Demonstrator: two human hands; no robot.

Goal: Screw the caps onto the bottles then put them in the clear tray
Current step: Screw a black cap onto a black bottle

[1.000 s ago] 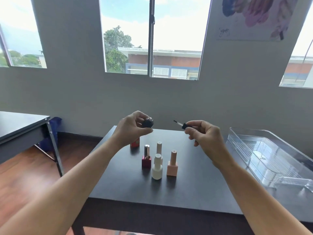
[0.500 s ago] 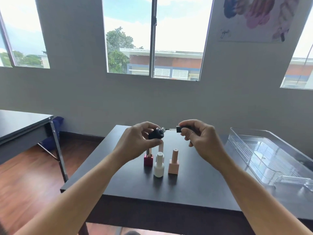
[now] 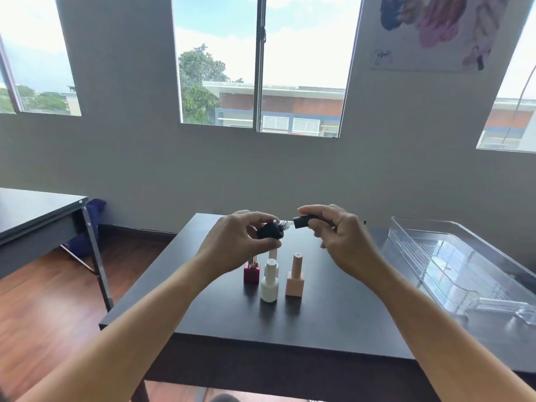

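Note:
My left hand point(image 3: 235, 246) grips a small black bottle point(image 3: 270, 230), tipped sideways with its threaded neck pointing right. My right hand point(image 3: 340, 242) holds the black cap point(image 3: 303, 221) level with that neck, its open end a short gap from the threads. Below the hands, capped bottles stand on the dark table point(image 3: 319, 323): a magenta one point(image 3: 251, 272), a white one point(image 3: 269, 284), a peach one point(image 3: 295, 278), and a pale one point(image 3: 273, 253) mostly hidden behind the white one. The clear tray point(image 3: 452, 256) lies at the right of the table.
A second dark table point(image 3: 32, 216) stands at the left with a blue object point(image 3: 87, 227) under it. Wooden floor shows between the tables. A grey wall with windows is just beyond the table's far edge.
Both hands have come together and dropped lower. The cap's brush, bare a second ago, has gone into the bottle's neck, and the cap now sits close to the threads.

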